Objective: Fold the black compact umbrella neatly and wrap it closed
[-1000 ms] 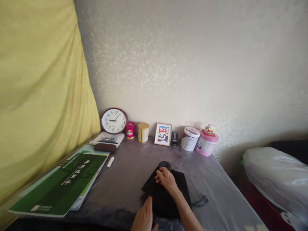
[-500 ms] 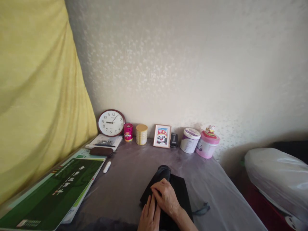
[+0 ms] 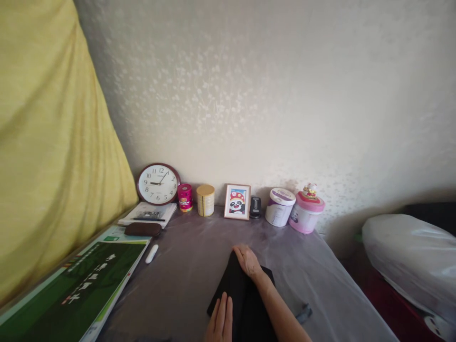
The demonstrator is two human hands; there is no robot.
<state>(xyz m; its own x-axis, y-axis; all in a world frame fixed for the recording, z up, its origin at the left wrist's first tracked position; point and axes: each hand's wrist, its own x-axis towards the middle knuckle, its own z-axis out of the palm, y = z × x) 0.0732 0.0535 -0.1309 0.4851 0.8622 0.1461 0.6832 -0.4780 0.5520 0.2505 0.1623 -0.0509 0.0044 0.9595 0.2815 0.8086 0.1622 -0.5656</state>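
Observation:
A piece of black folded cloth (image 3: 228,284) lies at the front middle of the table. My right hand (image 3: 248,261) rests on its far end, fingers stretched out flat and pointing to the upper left. Near the cloth's left edge, my left hand (image 3: 221,317) lies flat with its fingers extended and side by side. Part of the cloth is hidden beneath both hands and the right forearm. A dark blue-grey strip of fabric (image 3: 304,313) sticks out on the table to the right of the forearm.
Along the wall stand a clock (image 3: 158,184), a pink can (image 3: 185,197), a yellow-lidded can (image 3: 205,200), a framed panda picture (image 3: 237,202), a purple-and-white tub (image 3: 280,207) and a pink tub (image 3: 305,214). Green books (image 3: 71,294), a brown case (image 3: 143,230) and a white stick-like object (image 3: 151,254) lie left.
My right hand has moved forward to the cloth's far end, away from my left hand. The raised dark fold there now lies flat. My left hand has shifted slightly down.

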